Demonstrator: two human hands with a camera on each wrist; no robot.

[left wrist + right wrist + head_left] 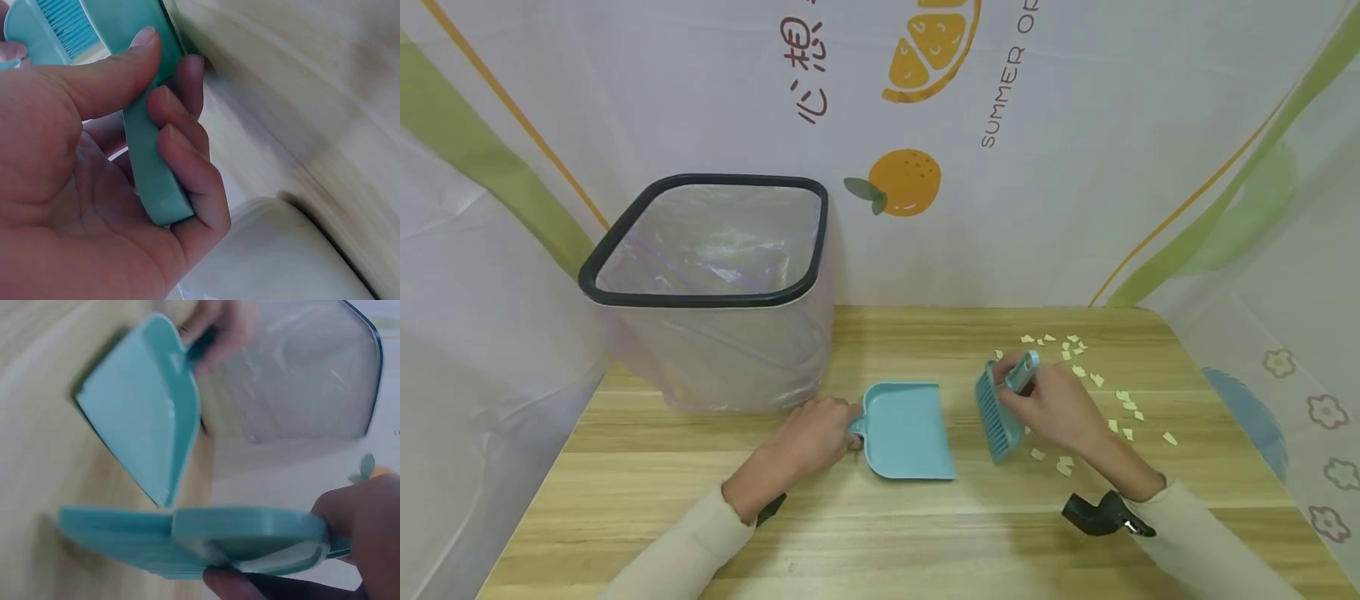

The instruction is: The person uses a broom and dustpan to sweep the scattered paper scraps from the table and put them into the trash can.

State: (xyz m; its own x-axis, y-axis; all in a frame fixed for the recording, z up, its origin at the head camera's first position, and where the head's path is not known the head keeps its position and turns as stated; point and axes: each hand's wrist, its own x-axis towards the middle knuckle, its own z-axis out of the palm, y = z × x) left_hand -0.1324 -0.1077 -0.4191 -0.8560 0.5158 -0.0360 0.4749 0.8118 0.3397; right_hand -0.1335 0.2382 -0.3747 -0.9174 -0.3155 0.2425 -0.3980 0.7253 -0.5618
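My left hand point(822, 435) grips the short handle of a light-blue dustpan point(907, 432), which lies on the table with its straight open edge to the right. In the left wrist view the fingers curl round the dustpan's handle point(153, 169), thumb on top. My right hand point(1054, 407) holds a matching small hand brush point(998, 412) by its handle, bristles facing left toward the dustpan, a short gap from its edge. Several pale yellow paper scraps point(1123, 398) lie scattered behind, beside and partly under the right hand. The pan's visible floor is bare.
A bin point(703, 300) with a black rim and a clear liner stands on the table at the back left, close to the left hand. A white curtain point(1037, 208) printed with oranges hangs along the table's back edge. The wooden tabletop point(880, 550) stretches toward the front.
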